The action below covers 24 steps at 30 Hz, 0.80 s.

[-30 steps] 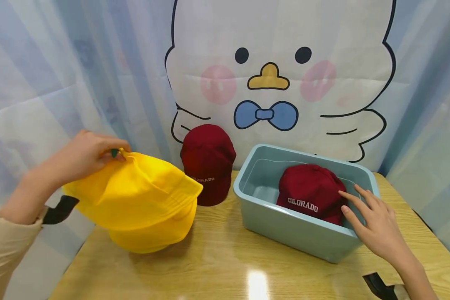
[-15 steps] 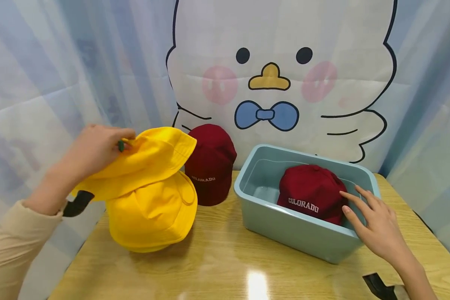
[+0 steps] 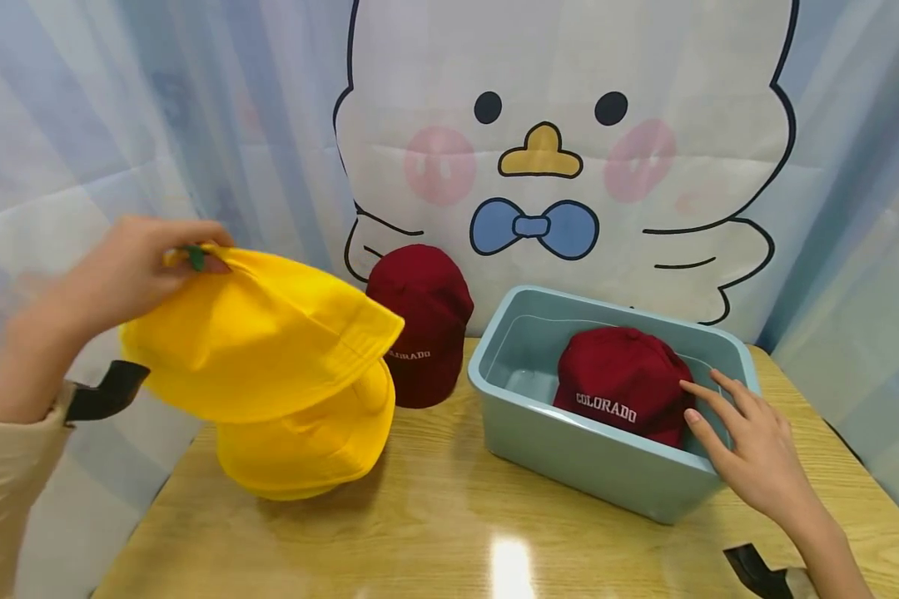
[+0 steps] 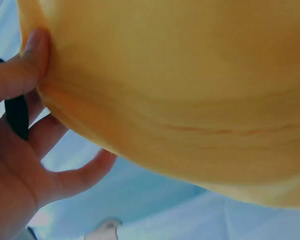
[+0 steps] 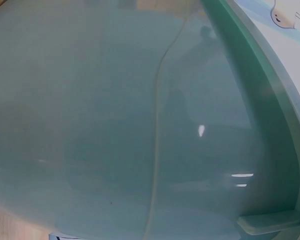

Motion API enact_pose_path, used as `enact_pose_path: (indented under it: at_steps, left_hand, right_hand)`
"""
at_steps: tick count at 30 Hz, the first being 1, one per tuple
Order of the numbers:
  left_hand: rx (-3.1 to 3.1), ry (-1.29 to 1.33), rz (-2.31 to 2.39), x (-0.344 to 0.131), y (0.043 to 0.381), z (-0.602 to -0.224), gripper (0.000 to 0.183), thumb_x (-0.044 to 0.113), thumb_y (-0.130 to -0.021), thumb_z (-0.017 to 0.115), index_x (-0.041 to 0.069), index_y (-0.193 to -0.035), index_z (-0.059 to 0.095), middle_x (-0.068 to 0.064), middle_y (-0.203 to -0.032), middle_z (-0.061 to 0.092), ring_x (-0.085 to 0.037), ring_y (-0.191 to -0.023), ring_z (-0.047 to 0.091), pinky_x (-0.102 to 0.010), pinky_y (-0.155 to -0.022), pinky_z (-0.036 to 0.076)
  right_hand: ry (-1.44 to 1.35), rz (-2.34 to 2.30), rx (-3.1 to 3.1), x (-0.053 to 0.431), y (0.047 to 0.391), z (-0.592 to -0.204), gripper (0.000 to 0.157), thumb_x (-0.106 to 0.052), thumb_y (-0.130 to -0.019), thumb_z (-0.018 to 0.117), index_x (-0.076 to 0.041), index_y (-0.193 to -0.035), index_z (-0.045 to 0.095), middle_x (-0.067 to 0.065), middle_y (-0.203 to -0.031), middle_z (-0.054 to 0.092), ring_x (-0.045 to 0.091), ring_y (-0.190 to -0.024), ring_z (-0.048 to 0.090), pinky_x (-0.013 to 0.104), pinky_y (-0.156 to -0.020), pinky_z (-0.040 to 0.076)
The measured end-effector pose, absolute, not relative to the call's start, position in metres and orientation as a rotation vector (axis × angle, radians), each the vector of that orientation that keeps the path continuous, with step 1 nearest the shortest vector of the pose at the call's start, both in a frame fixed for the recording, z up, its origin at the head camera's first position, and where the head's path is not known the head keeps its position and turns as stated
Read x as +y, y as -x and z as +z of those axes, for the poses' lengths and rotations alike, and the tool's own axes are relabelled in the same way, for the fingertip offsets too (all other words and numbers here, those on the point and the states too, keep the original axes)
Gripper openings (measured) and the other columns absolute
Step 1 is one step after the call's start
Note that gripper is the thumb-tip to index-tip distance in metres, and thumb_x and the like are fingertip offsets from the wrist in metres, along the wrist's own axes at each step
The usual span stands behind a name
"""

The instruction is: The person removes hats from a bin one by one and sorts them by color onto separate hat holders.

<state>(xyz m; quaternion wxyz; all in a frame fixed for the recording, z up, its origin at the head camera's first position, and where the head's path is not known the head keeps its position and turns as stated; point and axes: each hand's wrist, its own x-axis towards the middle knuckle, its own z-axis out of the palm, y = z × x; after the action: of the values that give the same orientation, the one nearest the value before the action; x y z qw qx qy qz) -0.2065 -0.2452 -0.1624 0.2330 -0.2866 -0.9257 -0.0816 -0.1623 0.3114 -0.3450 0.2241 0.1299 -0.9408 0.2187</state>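
Observation:
My left hand (image 3: 131, 270) pinches a yellow bucket hat (image 3: 262, 341) by its upper edge, beside a small green piece (image 3: 195, 257). In the left wrist view the thumb lies on the yellow cloth (image 4: 180, 85). A second yellow hat (image 3: 307, 453) rests on the table below, partly hidden by the held one. On the right, my right hand (image 3: 752, 449) has its fingers spread over the rim of a blue-green plastic bin (image 3: 569, 449). A dark red cap (image 3: 622, 378) lettered COLORADO lies inside that bin. The right wrist view shows mainly the bin's smooth wall (image 5: 115, 125).
Another dark red COLORADO cap (image 3: 419, 312) stands between the yellow hats and the bin, its left side partly covered by the held hat. Behind the wooden table (image 3: 434, 532) hangs a pale curtain (image 3: 285, 125) with a cartoon bird.
My left hand first raises and tilts the upper yellow hat off the lower one, then shifts it left and higher. More of the lower hat shows than at first. My right hand stays put.

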Motion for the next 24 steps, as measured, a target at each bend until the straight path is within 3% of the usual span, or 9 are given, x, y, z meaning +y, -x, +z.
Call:
enact_pose_path:
  at_steps: [3,7,12,16,19,22,24]
  left_hand:
    - [-2.724,0.907,-0.192,-0.234,0.205,-0.175,0.042,-0.018,-0.072,0.052,0.011,-0.1,0.064,-0.002,-0.087,0.069,-0.008,-0.067,0.055,-0.019,-0.054,0.04]
    - [-2.811,0.919,-0.16,-0.229,0.203,-0.182,0.041,-0.017,-0.072,0.051,0.007,-0.102,0.065,-0.003,-0.089,0.069,-0.012,-0.07,0.059,-0.02,-0.055,0.042]
    - [-2.841,0.864,-0.049,-0.23,0.197,-0.185,0.034,-0.01,-0.075,0.058,0.01,-0.102,0.066,-0.003,-0.091,0.069,-0.009,-0.067,0.055,-0.021,-0.054,0.038]
    - [-2.767,0.848,0.04,-0.225,0.192,-0.189,0.028,-0.005,-0.077,0.06,0.012,-0.096,0.068,-0.001,-0.082,0.069,-0.007,-0.052,0.042,-0.021,-0.049,0.027]
    - [-2.562,0.715,0.095,-0.222,0.196,-0.188,0.027,-0.009,-0.076,0.055,0.011,-0.089,0.068,-0.004,-0.066,0.066,-0.011,-0.042,0.029,-0.031,-0.053,0.03]
    - [-2.391,0.593,0.094,-0.22,0.205,-0.192,0.026,-0.01,-0.075,0.052,0.008,-0.086,0.066,-0.011,-0.062,0.064,-0.021,-0.041,0.038,-0.047,-0.063,0.036]
    - [-2.44,0.586,0.087,-0.217,0.209,-0.2,0.022,-0.006,-0.079,0.054,0.008,-0.09,0.066,-0.01,-0.072,0.067,-0.024,-0.051,0.051,-0.053,-0.072,0.037]
  right_hand:
    - [-0.359,0.603,-2.593,0.311,0.162,-0.346,0.036,-0.021,-0.092,0.048,-0.012,-0.127,0.049,0.025,-0.137,0.033,0.05,-0.121,0.028,0.068,-0.082,0.015]
    - [-0.366,0.606,-2.594,0.311,0.162,-0.346,0.036,-0.021,-0.091,0.048,-0.012,-0.126,0.049,0.025,-0.136,0.034,0.049,-0.12,0.029,0.068,-0.082,0.016]
    - [-0.361,0.608,-2.592,0.311,0.162,-0.346,0.036,-0.021,-0.092,0.048,-0.011,-0.126,0.049,0.025,-0.136,0.034,0.05,-0.12,0.029,0.068,-0.081,0.016]
    - [-0.36,0.596,-2.586,0.312,0.163,-0.344,0.036,-0.021,-0.091,0.048,-0.011,-0.126,0.05,0.026,-0.135,0.034,0.05,-0.119,0.03,0.068,-0.081,0.016]
    - [-0.36,0.589,-2.578,0.314,0.163,-0.344,0.036,-0.021,-0.091,0.048,-0.011,-0.125,0.05,0.026,-0.135,0.035,0.05,-0.119,0.031,0.068,-0.081,0.017]
    - [-0.356,0.591,-2.573,0.313,0.163,-0.344,0.035,-0.021,-0.091,0.049,-0.011,-0.125,0.05,0.026,-0.135,0.035,0.05,-0.118,0.031,0.068,-0.081,0.017]
    - [-0.357,0.594,-2.572,0.313,0.163,-0.345,0.035,-0.021,-0.091,0.049,-0.011,-0.125,0.05,0.026,-0.134,0.036,0.051,-0.117,0.032,0.068,-0.081,0.017]
